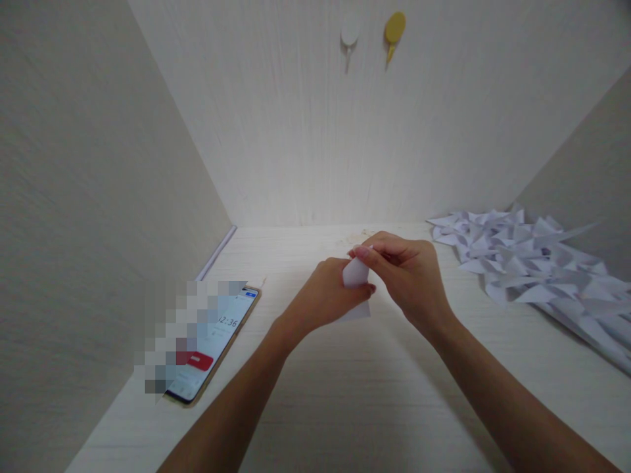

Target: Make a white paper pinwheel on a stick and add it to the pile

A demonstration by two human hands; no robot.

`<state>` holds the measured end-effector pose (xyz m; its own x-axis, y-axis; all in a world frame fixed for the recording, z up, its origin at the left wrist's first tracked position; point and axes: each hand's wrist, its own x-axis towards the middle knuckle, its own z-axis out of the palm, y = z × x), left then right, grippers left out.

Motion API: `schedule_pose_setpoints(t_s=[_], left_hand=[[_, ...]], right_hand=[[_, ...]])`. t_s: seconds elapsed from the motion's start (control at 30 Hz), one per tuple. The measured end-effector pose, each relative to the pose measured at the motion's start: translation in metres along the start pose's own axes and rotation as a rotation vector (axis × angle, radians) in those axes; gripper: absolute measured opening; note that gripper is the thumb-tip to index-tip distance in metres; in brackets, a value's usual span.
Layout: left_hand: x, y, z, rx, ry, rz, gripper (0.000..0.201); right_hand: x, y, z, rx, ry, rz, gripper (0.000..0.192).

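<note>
Folding, head view: the small white sheet of paper (355, 272) is at the centre of the frame, between both hands, over the pale wood-grain tabletop (335, 401); judging by its bent upper part, the step in hand is turning an edge or corner over
Left hand (323, 292): thumb and fingers closed on the sheet; a flat corner shows beneath the thumb
Right hand (409, 263): thumb and forefinger narrow, pinching the sheet's top edge
Next move: seems to call for a firm left hold while the right fingertips guide the bend
Paper heap: pointed, folded white paper pieces (513, 253) at the right of the frame
Phone writing: the light-screened smartphone (224, 341), lower left, shows digits ending "2:36"; its red button's label is too small to read; pixelation covers one side; no brand legible
</note>
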<state>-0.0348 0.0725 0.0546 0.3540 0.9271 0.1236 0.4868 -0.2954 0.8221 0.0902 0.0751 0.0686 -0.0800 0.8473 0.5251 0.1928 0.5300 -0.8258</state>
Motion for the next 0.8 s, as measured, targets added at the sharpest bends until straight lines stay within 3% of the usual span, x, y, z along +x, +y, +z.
schedule_pose_setpoints(t_s=[0.17, 0.63, 0.8], left_hand=[[0.001, 0.000, 0.000, -0.023, -0.022, -0.047, 0.018], [0.000, 0.002, -0.001, 0.020, -0.017, -0.074, 0.022], [0.001, 0.002, -0.002, 0.055, -0.016, -0.100, 0.021]], right_hand=[[0.001, -0.001, 0.000, -0.014, -0.017, 0.049, 0.018], [0.000, 0.008, -0.001, 0.077, -0.039, -0.018, 0.019], [0.002, 0.011, -0.004, 0.124, -0.118, -0.027, 0.022]])
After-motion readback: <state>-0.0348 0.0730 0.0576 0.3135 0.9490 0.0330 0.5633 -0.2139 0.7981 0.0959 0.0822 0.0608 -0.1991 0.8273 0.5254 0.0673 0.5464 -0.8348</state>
